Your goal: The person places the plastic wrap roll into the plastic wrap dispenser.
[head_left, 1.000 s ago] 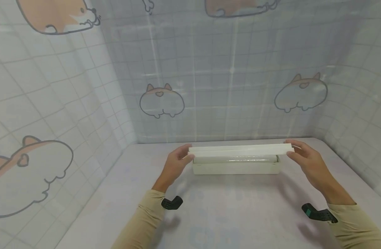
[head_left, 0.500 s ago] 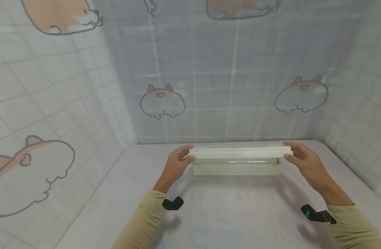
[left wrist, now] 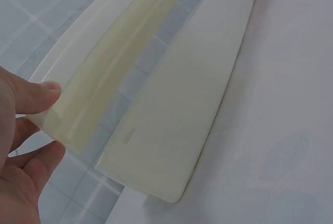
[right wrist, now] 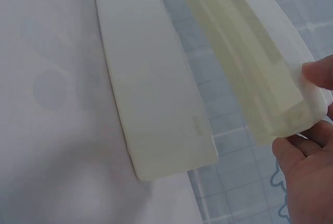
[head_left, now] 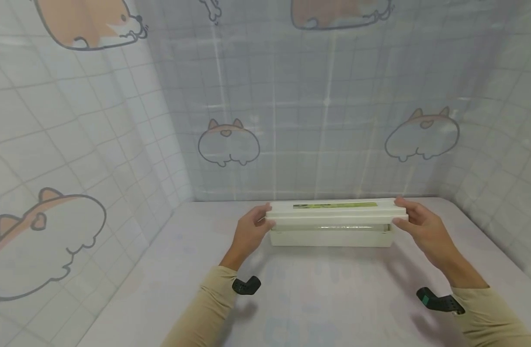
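Observation:
A long white lid (head_left: 335, 217) hangs level just above the white base (head_left: 330, 239) of a cling film dispenser on the table. Between them shows a strip of shiny clear film roll (head_left: 352, 227). My left hand (head_left: 248, 233) pinches the lid's left end, thumb (left wrist: 44, 96) in front and fingers behind and below. At the right end my right hand (head_left: 428, 236) grips it likewise. A green-and-yellow label (head_left: 335, 206) runs along the lid's top. Both wrist views show a gap between the lid's yellowish underside and the base (left wrist: 166, 88).
The pale table (head_left: 326, 294) has a rounded back right corner. Grid-patterned curtains (head_left: 291, 144) with cartoon corgis stand close behind and at both sides. A black device (head_left: 246, 285) is worn at each wrist, over beige sleeves (head_left: 205, 308).
Both hands have lowered the lid a little toward the base and tipped it, so its labelled top now shows. Less of the film roll is visible.

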Tool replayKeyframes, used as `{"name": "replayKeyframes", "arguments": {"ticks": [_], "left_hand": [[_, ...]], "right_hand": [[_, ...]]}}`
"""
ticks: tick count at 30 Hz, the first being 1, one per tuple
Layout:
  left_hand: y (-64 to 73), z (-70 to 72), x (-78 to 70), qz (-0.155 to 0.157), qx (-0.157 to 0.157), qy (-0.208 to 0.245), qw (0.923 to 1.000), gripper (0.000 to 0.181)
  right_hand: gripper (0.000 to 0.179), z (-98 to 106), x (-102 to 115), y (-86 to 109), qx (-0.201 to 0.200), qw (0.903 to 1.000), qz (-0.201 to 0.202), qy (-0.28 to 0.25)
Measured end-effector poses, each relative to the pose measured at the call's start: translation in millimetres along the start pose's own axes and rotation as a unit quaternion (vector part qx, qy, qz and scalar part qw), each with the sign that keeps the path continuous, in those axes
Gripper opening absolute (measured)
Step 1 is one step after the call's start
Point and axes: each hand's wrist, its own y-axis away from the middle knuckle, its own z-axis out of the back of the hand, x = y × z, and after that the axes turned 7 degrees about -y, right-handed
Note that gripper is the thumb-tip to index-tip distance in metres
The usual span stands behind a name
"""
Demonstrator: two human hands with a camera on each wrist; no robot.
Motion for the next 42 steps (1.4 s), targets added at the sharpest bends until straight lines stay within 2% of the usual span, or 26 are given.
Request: {"name": "replayKeyframes", "arguments": {"ticks": [7, 13, 27, 34, 42], "left_hand": [[-1.7, -2.7, 3.3, -0.004, -0.006, -0.003, 1.0000, 0.042], [-1.9, -4.9, 5.6, 0.001, 0.003, -0.004, 1.0000, 0.047], [-3.0, -10.3, 9.1, 0.030, 0.019, -0.019, 0.9992, 0.042], [-2.1, -10.8, 10.1, 0.042, 0.005, 0.000, 0.9991, 0.036], [-3.1, -12.7, 11.1, 0.035, 0.000, 0.016, 0.9993, 0.031]], "right_hand": [[0.052, -4.9, -2.8, -1.5, -0.049, 0.9985, -0.009, 0.022], [0.055, -9.1, -7.9, -1.9, -0.081, 0.9951, -0.034, 0.045], [0.049, -10.6, -18.8, -2.6, -0.083, 0.9951, -0.050, 0.016], [0.047, -11.5, -22.9, -5.0, -0.081, 0.9949, -0.058, 0.017], [0.048, -11.0, -26.6, -6.0, -0.076, 0.9944, -0.068, 0.027]]}}
